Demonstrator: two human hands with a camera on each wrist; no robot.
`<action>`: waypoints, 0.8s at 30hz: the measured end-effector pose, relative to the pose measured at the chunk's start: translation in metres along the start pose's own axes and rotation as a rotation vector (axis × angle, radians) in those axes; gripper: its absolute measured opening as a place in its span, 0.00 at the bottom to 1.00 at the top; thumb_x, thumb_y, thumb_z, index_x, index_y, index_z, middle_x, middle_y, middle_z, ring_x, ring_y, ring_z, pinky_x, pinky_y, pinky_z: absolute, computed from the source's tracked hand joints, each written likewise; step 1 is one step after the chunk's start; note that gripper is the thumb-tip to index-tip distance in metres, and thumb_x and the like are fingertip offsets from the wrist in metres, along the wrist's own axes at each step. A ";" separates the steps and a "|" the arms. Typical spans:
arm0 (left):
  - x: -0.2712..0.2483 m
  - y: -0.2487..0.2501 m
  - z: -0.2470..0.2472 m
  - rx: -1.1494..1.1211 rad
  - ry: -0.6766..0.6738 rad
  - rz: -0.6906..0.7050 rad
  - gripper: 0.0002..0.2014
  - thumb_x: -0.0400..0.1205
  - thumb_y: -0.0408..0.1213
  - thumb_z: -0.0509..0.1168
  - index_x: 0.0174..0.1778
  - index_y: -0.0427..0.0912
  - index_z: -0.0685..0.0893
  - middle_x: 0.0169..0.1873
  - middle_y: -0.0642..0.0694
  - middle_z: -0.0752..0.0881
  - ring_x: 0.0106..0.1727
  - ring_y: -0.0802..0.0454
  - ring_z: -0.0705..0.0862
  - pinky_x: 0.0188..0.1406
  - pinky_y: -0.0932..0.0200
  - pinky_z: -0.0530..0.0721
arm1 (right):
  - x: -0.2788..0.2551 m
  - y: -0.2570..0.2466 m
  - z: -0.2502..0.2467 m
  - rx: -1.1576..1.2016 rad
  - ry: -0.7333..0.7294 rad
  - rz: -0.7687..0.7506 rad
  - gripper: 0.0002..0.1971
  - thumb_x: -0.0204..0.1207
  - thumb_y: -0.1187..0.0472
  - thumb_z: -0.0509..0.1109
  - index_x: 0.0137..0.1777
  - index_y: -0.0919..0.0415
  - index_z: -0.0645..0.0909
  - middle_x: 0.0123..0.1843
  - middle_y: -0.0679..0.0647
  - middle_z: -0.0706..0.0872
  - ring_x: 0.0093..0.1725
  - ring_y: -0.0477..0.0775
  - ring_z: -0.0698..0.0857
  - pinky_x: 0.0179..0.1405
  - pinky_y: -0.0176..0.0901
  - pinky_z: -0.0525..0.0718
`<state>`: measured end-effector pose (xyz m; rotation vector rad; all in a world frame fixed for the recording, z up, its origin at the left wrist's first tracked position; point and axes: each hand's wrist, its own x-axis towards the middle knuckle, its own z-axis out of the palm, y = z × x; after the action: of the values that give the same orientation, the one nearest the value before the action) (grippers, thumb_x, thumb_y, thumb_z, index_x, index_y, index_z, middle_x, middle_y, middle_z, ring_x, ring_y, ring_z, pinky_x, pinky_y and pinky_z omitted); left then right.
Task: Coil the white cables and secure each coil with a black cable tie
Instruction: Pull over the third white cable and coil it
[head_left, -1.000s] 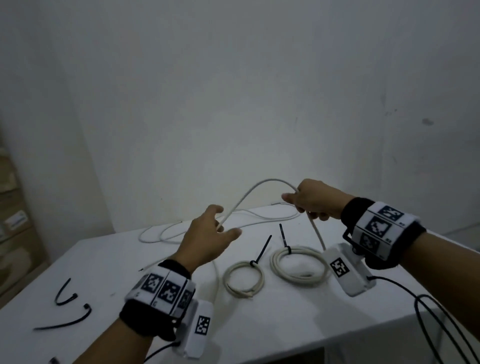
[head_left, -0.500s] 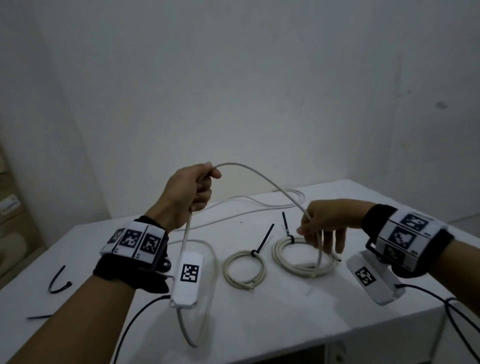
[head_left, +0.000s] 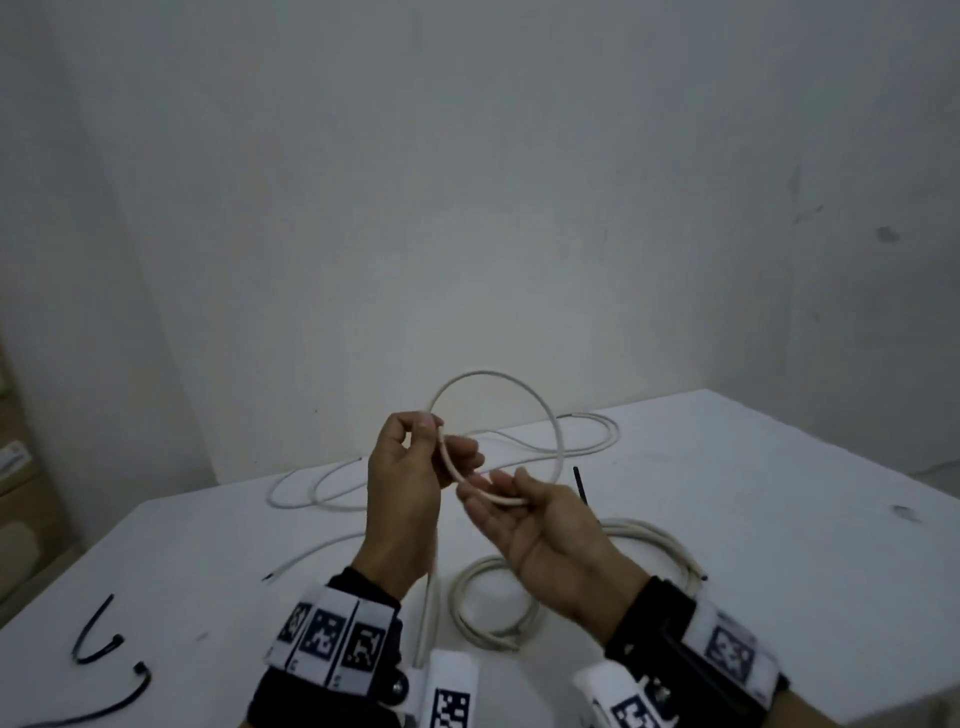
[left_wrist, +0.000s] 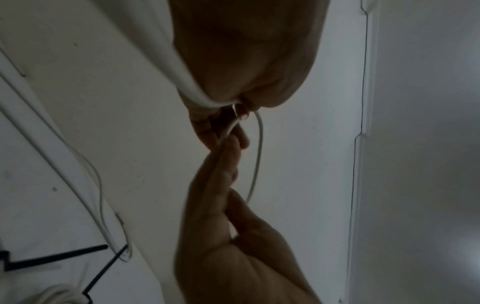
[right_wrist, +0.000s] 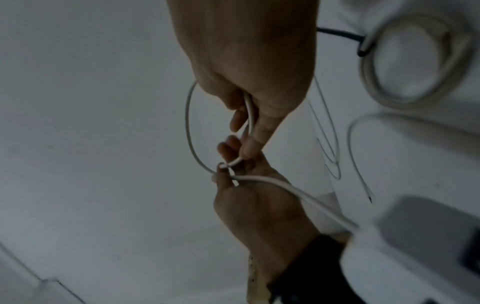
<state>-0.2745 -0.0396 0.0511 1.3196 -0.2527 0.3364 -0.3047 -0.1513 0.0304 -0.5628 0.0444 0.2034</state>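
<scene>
Above the table's middle, both hands hold one white cable (head_left: 483, 373) bent into a single round loop. My left hand (head_left: 441, 434) pinches it where the loop crosses, and the cable's tail (head_left: 428, 613) hangs down past the wrist. My right hand (head_left: 493, 491), palm up and touching the left, grips the loop's lower end between thumb and fingers. In the right wrist view the loop (right_wrist: 188, 123) runs from the right hand (right_wrist: 246, 123) to the left hand (right_wrist: 228, 174). In the left wrist view the cable (left_wrist: 258, 154) arcs between both hands.
Two tied coils lie on the white table (head_left: 779, 519): one (head_left: 467, 603) below my hands, one (head_left: 670, 545) partly behind my right wrist, with a black tie tail (head_left: 581, 483) sticking up. Loose white cables (head_left: 322, 488) lie at the back. Loose black ties (head_left: 96, 631) lie front left.
My hands were apart with the cable stretched between them. They have come together at the middle, bending the cable into a closed loop. The left hand dropped and moved right.
</scene>
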 end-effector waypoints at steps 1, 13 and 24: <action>0.000 0.002 0.000 -0.021 0.037 0.004 0.10 0.88 0.38 0.54 0.44 0.40 0.76 0.22 0.46 0.79 0.25 0.51 0.79 0.26 0.58 0.81 | -0.002 0.007 0.002 -0.020 -0.036 0.025 0.14 0.85 0.63 0.57 0.44 0.72 0.78 0.40 0.70 0.90 0.36 0.62 0.91 0.34 0.48 0.91; 0.004 0.014 -0.017 -0.118 0.085 -0.035 0.13 0.89 0.41 0.53 0.49 0.38 0.80 0.22 0.45 0.77 0.20 0.53 0.72 0.16 0.60 0.75 | -0.020 0.014 0.012 -0.404 -0.061 -0.019 0.09 0.79 0.64 0.66 0.41 0.70 0.81 0.31 0.62 0.86 0.27 0.54 0.87 0.25 0.38 0.86; -0.006 0.012 -0.013 -0.135 0.118 -0.022 0.19 0.88 0.47 0.54 0.41 0.38 0.80 0.22 0.48 0.78 0.23 0.55 0.75 0.21 0.62 0.78 | -0.011 0.026 0.018 -0.185 -0.009 -0.026 0.10 0.80 0.64 0.66 0.44 0.73 0.83 0.31 0.62 0.89 0.27 0.53 0.88 0.27 0.38 0.88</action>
<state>-0.2847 -0.0254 0.0569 1.1640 -0.1591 0.3710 -0.3210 -0.1224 0.0326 -0.7466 0.0092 0.1861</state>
